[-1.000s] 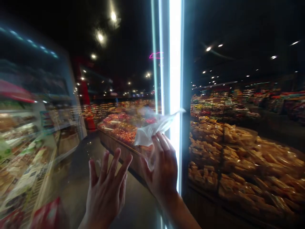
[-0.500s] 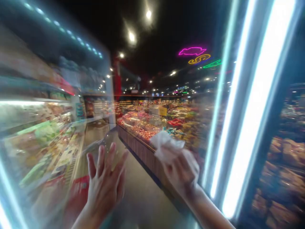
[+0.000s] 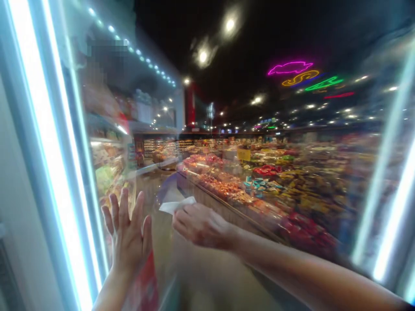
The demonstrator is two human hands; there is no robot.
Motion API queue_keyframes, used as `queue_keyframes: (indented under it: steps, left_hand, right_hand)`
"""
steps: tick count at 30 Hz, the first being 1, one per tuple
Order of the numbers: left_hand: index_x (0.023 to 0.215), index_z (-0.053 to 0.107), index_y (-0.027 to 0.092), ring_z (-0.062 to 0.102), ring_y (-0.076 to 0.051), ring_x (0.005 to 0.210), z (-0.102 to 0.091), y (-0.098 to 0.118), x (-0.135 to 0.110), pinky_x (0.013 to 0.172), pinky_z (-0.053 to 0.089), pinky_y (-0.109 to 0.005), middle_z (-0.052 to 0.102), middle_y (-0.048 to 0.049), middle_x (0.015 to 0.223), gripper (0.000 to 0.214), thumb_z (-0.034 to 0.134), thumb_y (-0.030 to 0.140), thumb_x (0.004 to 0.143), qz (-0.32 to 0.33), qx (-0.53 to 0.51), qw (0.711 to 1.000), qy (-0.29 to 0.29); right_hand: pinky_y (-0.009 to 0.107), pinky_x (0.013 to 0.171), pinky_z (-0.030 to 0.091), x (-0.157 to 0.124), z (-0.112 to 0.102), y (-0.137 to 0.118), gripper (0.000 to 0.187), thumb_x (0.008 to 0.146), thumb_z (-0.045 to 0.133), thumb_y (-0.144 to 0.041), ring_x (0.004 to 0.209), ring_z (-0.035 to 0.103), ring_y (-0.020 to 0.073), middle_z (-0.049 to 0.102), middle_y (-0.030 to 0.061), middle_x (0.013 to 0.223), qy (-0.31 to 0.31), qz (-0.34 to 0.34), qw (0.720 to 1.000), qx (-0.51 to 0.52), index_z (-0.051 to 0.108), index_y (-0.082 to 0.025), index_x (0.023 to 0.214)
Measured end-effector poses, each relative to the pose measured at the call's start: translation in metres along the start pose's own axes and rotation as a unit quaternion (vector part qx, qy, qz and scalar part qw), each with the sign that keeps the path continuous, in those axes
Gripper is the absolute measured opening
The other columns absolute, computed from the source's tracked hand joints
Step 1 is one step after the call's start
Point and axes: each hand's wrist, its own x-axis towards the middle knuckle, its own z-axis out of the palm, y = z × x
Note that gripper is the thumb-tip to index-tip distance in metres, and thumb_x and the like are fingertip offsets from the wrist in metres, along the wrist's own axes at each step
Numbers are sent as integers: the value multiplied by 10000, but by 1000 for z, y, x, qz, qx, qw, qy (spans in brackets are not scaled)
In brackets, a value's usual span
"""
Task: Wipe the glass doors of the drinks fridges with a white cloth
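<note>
Fingers spread and palm forward, my left hand [image 3: 128, 237] is raised at the lower left, beside a bright light strip. It holds nothing. A see-through pane with faint reflections appears to stand before it; whether the palm touches it I cannot tell. Near the middle, my right hand [image 3: 202, 226] is closed on a crumpled white tissue [image 3: 175, 205]. One edge of the tissue sticks out to the left, past the fingers. The right forearm reaches in from the lower right corner.
Tall glowing light tubes [image 3: 48, 142] run down the left side, with more light tubes [image 3: 397, 207] at the right. Beyond lies a long wood-sided display counter [image 3: 223, 203] heaped with goods. Neon shapes [image 3: 290, 68] hang above. Lit shelves stand at the left.
The view has turned to the left, bringing the left light tubes into sight. My right hand has swept leftward with the tissue, closer to my left hand, which stays spread.
</note>
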Motion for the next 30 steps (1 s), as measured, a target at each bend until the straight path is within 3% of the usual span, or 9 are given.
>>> queue_keyframes:
  steps: [3,5,10,12,14,17,21,26,30]
  left_hand:
    - [1634,117,374,-80,-306,1600,-4,-18,1,1289,-7,-637,41,-29,1744,793,523,175,982,2,-15,1000,4]
    - [1632,119,384,-56,-307,1605,-6,-26,1,1293,3,-625,29,-17,1745,803,532,173,977,8,-24,1000,12]
    - [1632,131,381,-33,-316,1607,-6,-36,2,1292,5,-624,38,-18,1745,802,538,177,972,15,-40,999,27]
    - [1632,130,382,-29,-318,1607,-6,-39,3,1291,9,-629,41,-22,1745,803,535,174,971,19,-47,998,29]
    - [1632,124,385,-28,-318,1607,-6,-40,4,1290,7,-632,45,-22,1745,809,535,171,969,19,-52,998,33]
    - [1634,114,382,-27,-318,1607,-8,-41,7,1289,8,-636,41,-27,1745,817,534,164,967,18,-52,998,38]
    - [1635,119,372,-10,-331,1607,-9,-43,11,1283,23,-651,54,-42,1743,818,531,154,963,23,-49,997,46]
    - [1634,125,378,12,-343,1604,-7,-42,16,1280,37,-659,72,-40,1742,819,529,160,956,19,-48,997,59]
    - [1632,143,377,8,-326,1606,-4,-41,17,1289,34,-646,91,-29,1740,805,528,159,959,14,-53,997,59]
  right_hand:
    - [312,702,508,25,15,-1,196,1049,499,-200,850,601,169,699,48,999,-23,70,997,10,644,-196,916]
    - [379,868,557,35,19,6,194,1056,495,-220,1073,620,217,671,117,1288,-23,132,991,9,653,-169,955]
    - [421,1219,432,43,21,6,163,1016,531,-118,1431,484,222,611,131,1446,-81,-19,989,125,689,-124,1056]
    - [414,1224,428,48,20,12,270,1027,515,-122,1450,471,198,585,103,1491,-106,-29,985,135,662,-151,1253]
    - [447,1178,473,55,18,22,403,1040,490,-125,1446,482,208,518,98,1554,-112,44,985,121,566,-198,1429]
    - [516,1162,484,65,17,37,452,1031,506,-122,1472,453,245,497,89,1560,-108,111,981,114,529,-213,1473]
    - [482,1285,323,76,20,49,437,1031,450,-59,1524,338,208,510,48,1541,-166,-16,974,151,528,-138,1454]
    - [505,1290,274,98,27,52,469,1007,486,-45,1535,264,234,438,143,1576,-100,68,986,118,478,-63,1476]
    - [403,1296,288,109,34,36,434,998,496,-40,1495,383,222,526,112,1530,-128,-86,983,95,543,-59,1429]
